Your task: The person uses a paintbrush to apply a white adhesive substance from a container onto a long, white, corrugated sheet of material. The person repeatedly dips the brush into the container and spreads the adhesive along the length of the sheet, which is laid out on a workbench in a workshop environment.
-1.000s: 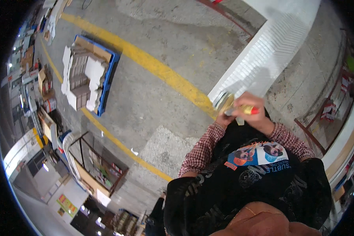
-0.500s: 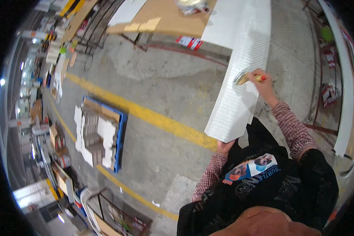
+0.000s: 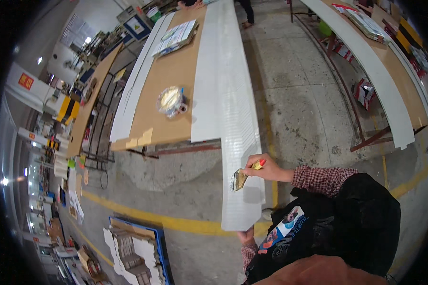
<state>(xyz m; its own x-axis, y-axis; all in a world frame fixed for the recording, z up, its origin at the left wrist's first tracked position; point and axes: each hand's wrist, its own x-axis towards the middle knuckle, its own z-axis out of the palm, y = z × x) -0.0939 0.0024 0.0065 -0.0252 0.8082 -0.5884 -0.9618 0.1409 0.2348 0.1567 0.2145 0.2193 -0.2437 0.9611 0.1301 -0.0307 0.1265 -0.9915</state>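
A long white cardboard sheet with rows of ridge-like lines runs away from me, its near end sticking out past the table. My right hand is closed around the handle of a flat paintbrush, red-tipped at the top. The bristles meet the sheet's upper face near its left edge. Beneath the near end, my left hand holds the sheet up; its fingers are mostly hidden by it. On the brown tabletop farther off sits a round tub of pale yellowish stuff wrapped in clear plastic.
A flat stack of packages lies farther along the table. Another person's hand rests at its far end. To the right stands a second table with white strips. At lower left, a blue pallet bears cut cardboard.
The view has swung, bringing more of the table and tub in. The brush has come nearer the sheet's near end, still in my right hand. My left hand stays under that end.
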